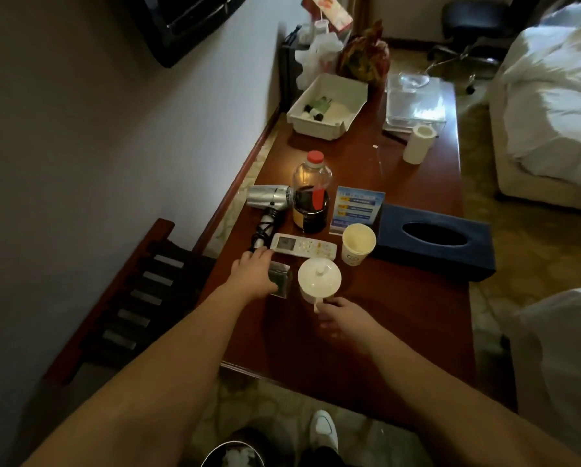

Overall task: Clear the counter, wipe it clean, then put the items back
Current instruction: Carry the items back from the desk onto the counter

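On the dark red wooden counter (383, 318) my left hand (253, 273) rests on a small green packet (280, 279), fingertips near the white remote (304, 246). My right hand (341, 315) grips the handle of a white lidded mug (318, 277). Behind them stand a paper cup (358, 243), a dark jar (311, 208), a clear bottle with a red cap (312, 170), a silver hair dryer (271, 198), a blue card stand (358, 205) and a navy tissue box (434, 241).
Further back are a white tray of small bottles (329, 107), a white roll (419, 143), a clear glass tray (415, 102) and bags. A wooden luggage rack (131, 298) stands left, beds (552, 96) right, a bin (233, 455) at my feet.
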Demonstrator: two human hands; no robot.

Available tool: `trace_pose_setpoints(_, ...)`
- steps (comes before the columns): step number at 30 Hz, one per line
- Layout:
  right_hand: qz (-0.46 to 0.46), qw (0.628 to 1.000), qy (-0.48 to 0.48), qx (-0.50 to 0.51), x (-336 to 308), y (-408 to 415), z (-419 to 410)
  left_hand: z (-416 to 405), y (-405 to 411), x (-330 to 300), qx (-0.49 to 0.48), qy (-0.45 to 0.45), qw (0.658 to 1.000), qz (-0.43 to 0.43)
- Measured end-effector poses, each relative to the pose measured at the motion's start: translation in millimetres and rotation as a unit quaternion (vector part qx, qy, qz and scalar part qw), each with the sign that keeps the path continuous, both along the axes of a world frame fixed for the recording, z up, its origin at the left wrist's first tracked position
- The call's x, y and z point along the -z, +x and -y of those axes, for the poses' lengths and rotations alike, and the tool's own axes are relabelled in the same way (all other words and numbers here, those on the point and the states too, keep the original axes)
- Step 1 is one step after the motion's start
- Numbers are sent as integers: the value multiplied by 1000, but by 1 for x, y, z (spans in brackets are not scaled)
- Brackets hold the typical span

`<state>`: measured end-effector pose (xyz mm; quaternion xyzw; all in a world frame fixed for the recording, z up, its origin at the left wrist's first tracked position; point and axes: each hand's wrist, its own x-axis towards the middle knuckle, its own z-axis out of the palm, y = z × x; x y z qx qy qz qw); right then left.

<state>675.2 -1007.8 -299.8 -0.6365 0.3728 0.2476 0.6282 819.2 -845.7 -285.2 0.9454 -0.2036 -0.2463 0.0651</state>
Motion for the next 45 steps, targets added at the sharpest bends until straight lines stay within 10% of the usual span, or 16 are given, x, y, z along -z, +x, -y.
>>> trace_pose_setpoints(8,-9,994,104,-11,16,3,2,-6,3,15,51,35,998,11)
trace_pose_setpoints(21,58,998,4,18,15,-16,2,-48,-84,7,-131,-129,983,-12)
trace_pose_setpoints(45,204,865,-64,-454,-98,-140,-250,-316,-396,-106,-453,-192,858,144)
